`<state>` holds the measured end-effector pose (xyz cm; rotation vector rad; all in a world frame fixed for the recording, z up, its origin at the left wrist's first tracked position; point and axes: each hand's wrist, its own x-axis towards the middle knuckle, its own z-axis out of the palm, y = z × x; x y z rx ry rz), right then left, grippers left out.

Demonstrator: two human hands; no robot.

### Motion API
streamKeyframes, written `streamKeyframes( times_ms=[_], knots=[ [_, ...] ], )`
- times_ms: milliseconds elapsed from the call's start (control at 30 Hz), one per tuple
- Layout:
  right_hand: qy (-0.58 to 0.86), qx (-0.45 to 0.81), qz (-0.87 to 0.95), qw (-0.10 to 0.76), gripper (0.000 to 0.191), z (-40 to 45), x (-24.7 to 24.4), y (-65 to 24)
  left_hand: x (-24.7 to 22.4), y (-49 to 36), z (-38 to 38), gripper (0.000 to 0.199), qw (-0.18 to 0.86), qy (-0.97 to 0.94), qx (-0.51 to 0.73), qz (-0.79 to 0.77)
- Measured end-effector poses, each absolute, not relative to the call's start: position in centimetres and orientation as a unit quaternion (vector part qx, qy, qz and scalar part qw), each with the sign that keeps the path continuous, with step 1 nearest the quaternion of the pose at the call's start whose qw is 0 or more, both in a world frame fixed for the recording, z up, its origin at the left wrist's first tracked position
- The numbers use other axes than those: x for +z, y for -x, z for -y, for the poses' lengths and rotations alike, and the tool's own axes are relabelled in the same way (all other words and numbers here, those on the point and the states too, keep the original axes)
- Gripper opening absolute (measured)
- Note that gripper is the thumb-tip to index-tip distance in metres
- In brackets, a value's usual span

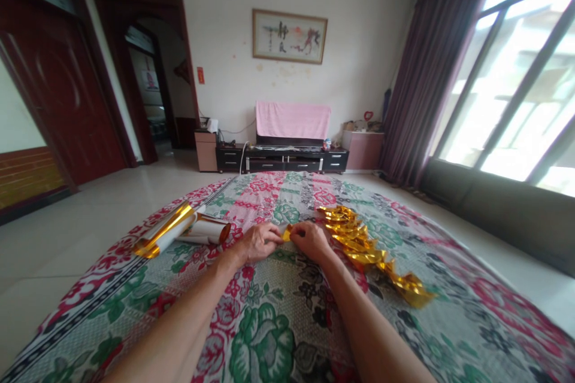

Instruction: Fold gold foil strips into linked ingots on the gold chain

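Observation:
Between my two hands is a small piece of gold foil paper point(286, 233), pinched from both sides. My left hand point(258, 242) grips its left end with closed fingers. At the right end, the fingers of my right hand point(311, 239) are closed on it too. To the right lies a row of several folded gold foil ingots point(359, 239), overlapping one another. Left of my hands are curled sheets of gold foil paper point(173, 228) with white backs. How the held piece is folded is too small to make out.
A flowered cloth point(263, 335) in red, green and grey covers the round surface under my hands. Beyond it stands a low black cabinet point(269, 163) with a pink towel point(293, 119) above it. A curtained window is at right, doors at left.

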<state>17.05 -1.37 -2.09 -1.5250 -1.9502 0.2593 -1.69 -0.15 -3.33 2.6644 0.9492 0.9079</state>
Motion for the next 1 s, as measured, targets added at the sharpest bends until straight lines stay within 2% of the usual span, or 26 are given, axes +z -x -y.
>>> streamKeyframes(
  times_ms=[300,667,767,1000],
  knots=[
    [0.585,0.077,0.723,0.361,0.026,1.3,-3.1,-16.5,-2.5,0.5,1.0,0.011,0.035,-0.883,0.302,-0.357],
    [0.54,0.058,0.739,0.398,0.027,1.3,-3.6,-16.5,-1.5,-0.1,1.4,0.026,-0.072,-0.912,0.165,-0.369],
    [0.522,0.076,0.746,0.407,0.033,1.3,-3.4,-16.5,-1.5,0.1,1.5,0.026,-0.081,-0.906,0.159,-0.383],
    [0.515,0.106,0.748,0.405,0.03,2.1,-2.5,-16.4,-1.7,1.2,1.4,0.021,-0.054,-0.887,0.209,-0.409]
  ],
)
